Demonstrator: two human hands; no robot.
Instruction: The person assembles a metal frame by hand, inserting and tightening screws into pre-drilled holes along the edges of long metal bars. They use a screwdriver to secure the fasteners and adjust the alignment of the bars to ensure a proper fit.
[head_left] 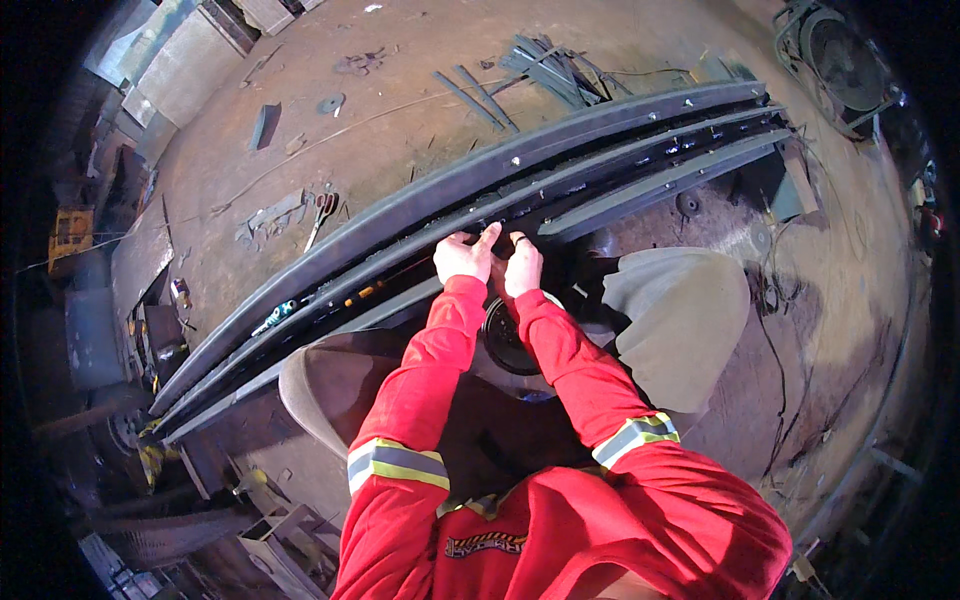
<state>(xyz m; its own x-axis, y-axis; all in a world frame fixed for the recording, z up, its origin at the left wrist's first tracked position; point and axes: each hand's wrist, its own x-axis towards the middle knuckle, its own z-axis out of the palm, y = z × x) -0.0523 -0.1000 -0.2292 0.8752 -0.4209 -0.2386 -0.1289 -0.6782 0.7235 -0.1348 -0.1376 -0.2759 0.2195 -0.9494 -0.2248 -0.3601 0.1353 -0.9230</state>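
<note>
Close together over the long dark steel beam [402,240] are my two hands. The fingers of my left hand [463,257] are bent and pinched, its thumb pointing up toward the beam. Beside it, my right hand [523,268] is closed too, fingertips turned inward. Whatever sits between the fingertips is too small or hidden to name. Small bright fasteners dot the beam's length. A teal-handled tool [274,317] lies along the beam to the left, and a slim orange-and-black tool [364,296] rests nearer my left hand. Below my wrists, a round black object [508,335] is partly covered by my right sleeve.
Loose metal bars [556,72] are piled beyond the beam. Red-handled pliers [322,215] lie on the brown floor [420,80] at the far left. A large round fan [842,62] stands far right. My knees flank the work, and a thin cable crosses the floor.
</note>
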